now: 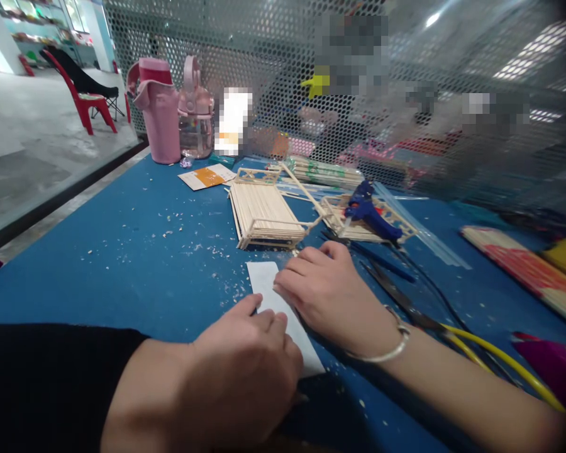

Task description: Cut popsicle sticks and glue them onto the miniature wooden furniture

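Observation:
A long strip of white paper (264, 275) lies on the blue tabletop, running from upper left to lower right. My left hand (240, 371) is closed over its lower part, the fingers curled and one tip at its left edge. Curled fingers of my right hand (323, 292) press along the strip's right edge higher up. Just beyond the paper stands a small bed-shaped model made of thin wooden sticks (264, 211). Part of the paper is hidden beneath both hands.
A blue glue gun (372, 214) rests on another stick frame (327, 211). Scissors with yellow handles (419, 321) lie beside my right forearm. At the back are a pink bottle (163, 119), a clear jug (195, 129) and a perforated metal screen (273, 56). Bundled sticks (514, 258) lie right.

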